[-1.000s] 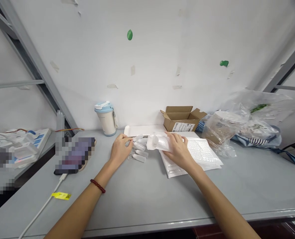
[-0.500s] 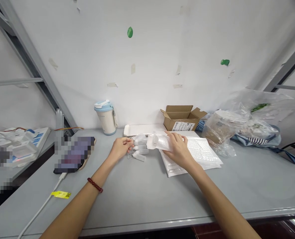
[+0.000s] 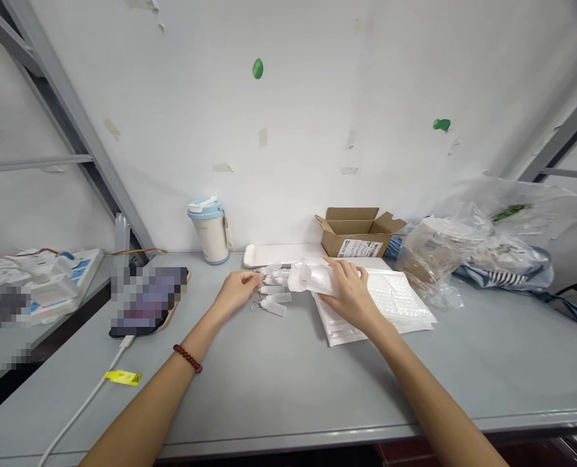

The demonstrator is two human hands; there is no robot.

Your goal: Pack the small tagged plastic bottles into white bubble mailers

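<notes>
Several small translucent plastic tubes with thin loops at their left ends lie in a fanned row on the grey table. My left hand is closed at the loop end of the upper ones, thumb and fingertips pinching one small tube there; its held end is hidden. Just right of the row, my right hand grips a larger translucent white bottle-like container. It is tilted on its side, with its pale squarish end facing left. Beneath my right hand lie white bubble mailers.
Behind the hands are a white shallow tray and an open cardboard box. A cup with a blue lid and a cabled phone stand left. Plastic-wrapped items and a blue cloth bag lie right.
The view has shifted slightly. My left hand has turned a little at the loop end of the small tubes. My right hand keeps the same hold on the larger container.
</notes>
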